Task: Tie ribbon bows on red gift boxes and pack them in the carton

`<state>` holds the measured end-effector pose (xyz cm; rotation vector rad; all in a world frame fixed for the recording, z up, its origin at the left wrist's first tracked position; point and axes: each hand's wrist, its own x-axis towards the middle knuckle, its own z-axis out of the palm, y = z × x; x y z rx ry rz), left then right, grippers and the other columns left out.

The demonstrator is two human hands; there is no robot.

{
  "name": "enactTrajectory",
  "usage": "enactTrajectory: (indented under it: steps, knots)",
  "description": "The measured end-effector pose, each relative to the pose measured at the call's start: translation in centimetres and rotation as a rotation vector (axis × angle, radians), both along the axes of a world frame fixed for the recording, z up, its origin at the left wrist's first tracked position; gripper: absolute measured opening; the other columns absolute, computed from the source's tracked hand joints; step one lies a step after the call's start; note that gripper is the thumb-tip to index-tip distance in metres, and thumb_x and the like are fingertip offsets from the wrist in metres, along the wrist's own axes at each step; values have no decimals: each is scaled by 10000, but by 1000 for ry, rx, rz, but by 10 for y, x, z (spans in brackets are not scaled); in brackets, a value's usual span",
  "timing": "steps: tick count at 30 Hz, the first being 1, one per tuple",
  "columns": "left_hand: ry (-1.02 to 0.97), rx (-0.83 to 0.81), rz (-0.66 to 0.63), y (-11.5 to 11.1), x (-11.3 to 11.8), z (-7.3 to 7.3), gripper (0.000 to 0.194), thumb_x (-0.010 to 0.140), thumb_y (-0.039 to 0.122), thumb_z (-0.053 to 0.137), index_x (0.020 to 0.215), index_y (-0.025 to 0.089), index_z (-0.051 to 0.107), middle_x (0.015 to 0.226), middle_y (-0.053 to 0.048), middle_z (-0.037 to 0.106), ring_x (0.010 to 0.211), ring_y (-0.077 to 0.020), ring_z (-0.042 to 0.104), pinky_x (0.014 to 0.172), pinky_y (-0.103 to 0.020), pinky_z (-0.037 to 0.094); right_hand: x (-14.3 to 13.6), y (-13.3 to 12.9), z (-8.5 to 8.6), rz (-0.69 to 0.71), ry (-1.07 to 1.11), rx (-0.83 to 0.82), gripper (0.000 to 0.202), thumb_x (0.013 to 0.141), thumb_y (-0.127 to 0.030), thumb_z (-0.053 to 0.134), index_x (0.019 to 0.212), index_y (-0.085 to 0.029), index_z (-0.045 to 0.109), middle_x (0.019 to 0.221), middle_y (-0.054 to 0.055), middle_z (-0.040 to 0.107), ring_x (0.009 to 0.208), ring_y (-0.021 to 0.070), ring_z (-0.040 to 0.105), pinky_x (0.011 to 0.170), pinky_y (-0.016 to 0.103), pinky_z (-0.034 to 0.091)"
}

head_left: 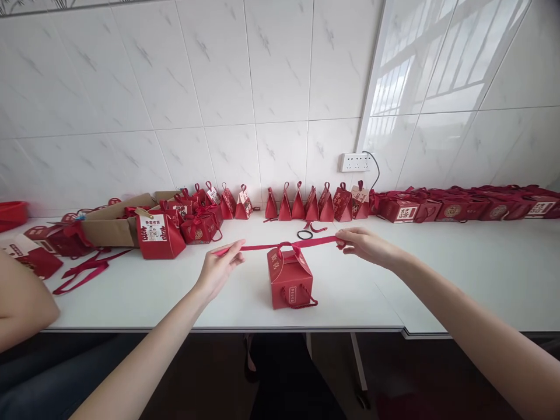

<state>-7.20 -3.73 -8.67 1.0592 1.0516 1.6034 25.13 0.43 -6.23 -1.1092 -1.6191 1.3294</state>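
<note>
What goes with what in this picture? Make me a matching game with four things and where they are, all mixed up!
Things:
1. red ribbon
2. black ring
3. white socket strip
4. brown cardboard box

Places:
A. fixed on the tiled wall
B. on the left part of the white table
C. stretched between the left hand and the right hand
D. lying flat on the table, near the middle

Right pairs: 1-C, 2-D, 3-A, 4-B
</note>
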Motion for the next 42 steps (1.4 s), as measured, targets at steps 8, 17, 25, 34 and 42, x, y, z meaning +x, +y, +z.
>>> enactTrajectory:
  steps: [8,17,25,34,42]
  knots:
    - [239,-222,-76,-17,-33,-25,321,518,396,815,680,133,728,608,-19,579,570,-111,483,681,-326,471,30,1,-22,-52,-247,-70,473,624,-573,665,495,-190,418,574,-25,373,549,108,326,547,298,304]
    - [922,-95,-106,-7,-38,-16,351,623,368,719,949,240,695,1108,-59,607,1064,-252,543,914,-311,409,15,6,-15,48,-666,83,319,627,-511,689,746,-215,697,917,74,667,870,264,578,735,352,417]
    - [741,-292,-560,5,8,-13,435,757,582,551,808,169,675,891,-62,653,861,-204,572,745,-271,410,-50,4,-28,260,-449,75,518,758,-679,492,763,-166,564,758,24,567,704,152,492,678,314,385]
    - [200,-259,-603,13,11,-40,351,705,454,687,618,172,498,631,7,535,603,-114,517,631,-266,388,-44,8,-51,386,20,-197,422,686,-545,693,652,-156,534,662,-22,490,624,100,476,730,296,433]
    - [144,-221,-494,14,10,-53,365,663,417,703,569,178,444,603,1,512,584,-113,474,547,-253,343,-25,9,-63,287,63,-205,469,615,-544,744,597,-177,453,589,-75,371,528,62,400,763,322,444]
